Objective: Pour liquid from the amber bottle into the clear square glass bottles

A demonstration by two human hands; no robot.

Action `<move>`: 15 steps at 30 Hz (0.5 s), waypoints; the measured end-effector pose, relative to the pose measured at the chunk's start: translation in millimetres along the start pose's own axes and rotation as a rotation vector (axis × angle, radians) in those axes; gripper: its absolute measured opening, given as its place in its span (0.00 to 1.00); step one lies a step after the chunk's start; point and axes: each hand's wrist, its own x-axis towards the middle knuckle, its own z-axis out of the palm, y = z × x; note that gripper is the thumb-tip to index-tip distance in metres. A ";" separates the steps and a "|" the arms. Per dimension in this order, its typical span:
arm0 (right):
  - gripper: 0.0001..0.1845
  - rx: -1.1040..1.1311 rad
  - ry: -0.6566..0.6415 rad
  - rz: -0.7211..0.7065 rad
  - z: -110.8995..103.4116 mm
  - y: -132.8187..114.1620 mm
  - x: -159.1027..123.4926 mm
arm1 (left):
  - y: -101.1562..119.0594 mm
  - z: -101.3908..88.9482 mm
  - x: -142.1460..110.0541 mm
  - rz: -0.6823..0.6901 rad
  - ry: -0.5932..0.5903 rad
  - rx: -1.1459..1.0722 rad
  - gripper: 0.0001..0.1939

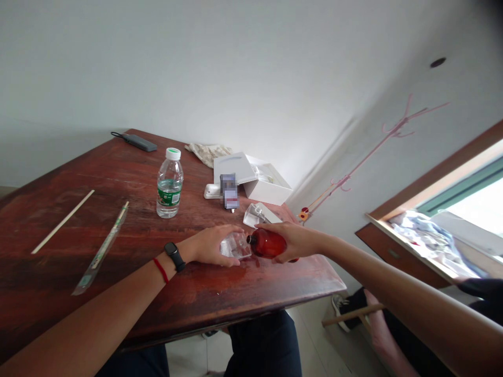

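My left hand (210, 245), with a dark watch and a red cord at the wrist, is wrapped round a transparent cup (238, 246) that leans with its mouth to the right. My right hand (301, 242) grips a red bottle (270, 243) from its far end. The bottle lies tipped almost level, its dark neck pointing left at the cup's mouth. Whether any liquid flows between them I cannot tell. Both are low over the wooden table (188, 298), near its right corner. Beyond my left hand a water bottle (170, 183) with a green label stands upright, partly filled.
Behind my hands are a phone (230, 196), a small transparent case (255, 213) and an opened white box (271, 183). A wooden stick (63, 222) and wrapped chopsticks (104, 243) lie left; a grey device (137, 141) is farther back. Another person's leg (381, 330) shows at right.
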 end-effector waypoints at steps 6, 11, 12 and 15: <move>0.56 -0.006 0.005 0.012 -1.5 -4.3 -0.9 | 1.2 -0.7 -0.1 -0.003 0.002 -0.001 0.44; 0.57 0.036 -0.053 0.043 -1.6 -2.2 -0.2 | 2.7 -1.6 -0.4 -0.010 -0.002 -0.013 0.43; 0.57 0.038 -0.055 0.043 -1.5 -1.8 0.0 | 2.6 -1.6 -0.4 -0.009 -0.003 -0.015 0.43; 0.56 0.012 -0.025 0.012 -1.0 -0.5 0.5 | 1.8 -1.2 -0.2 -0.011 -0.008 -0.012 0.44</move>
